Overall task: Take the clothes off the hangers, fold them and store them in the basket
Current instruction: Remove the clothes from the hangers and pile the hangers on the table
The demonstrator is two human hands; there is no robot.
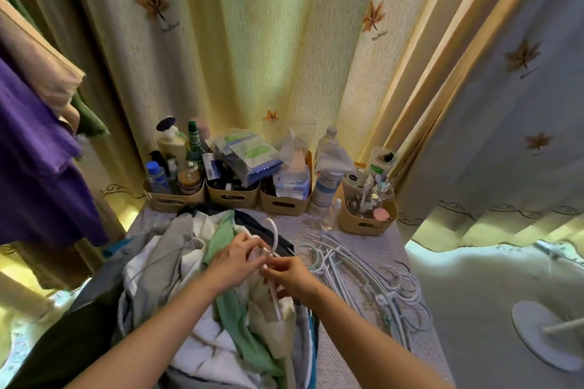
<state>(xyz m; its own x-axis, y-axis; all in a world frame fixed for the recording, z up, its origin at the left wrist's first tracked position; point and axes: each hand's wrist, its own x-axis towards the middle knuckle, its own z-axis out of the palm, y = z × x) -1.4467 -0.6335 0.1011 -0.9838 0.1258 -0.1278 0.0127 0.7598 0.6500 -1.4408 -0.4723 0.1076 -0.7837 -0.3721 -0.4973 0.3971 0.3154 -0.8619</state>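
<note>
Clothes (177,265), a loose heap of white, grey, mint-green and dark fabric, lie on the lace-covered table (373,354) and fill its near left part. On top of the heap, at its middle, rests a white plastic hanger (275,230) with its hook pointing away from the person and a cream garment (278,325) on it. The left hand (235,257) has its fingers curled round the hanger's neck just below the hook. The right hand (292,275) pinches the hanger's shoulder close beside it, fingers narrow. Just right of the heap lies a stack of empty white hangers (369,271). Behind the heap stands a row of beige plastic bins (230,197) crowded with bottles and packets. Left of the heap hangs a purple garment (38,151).
</note>
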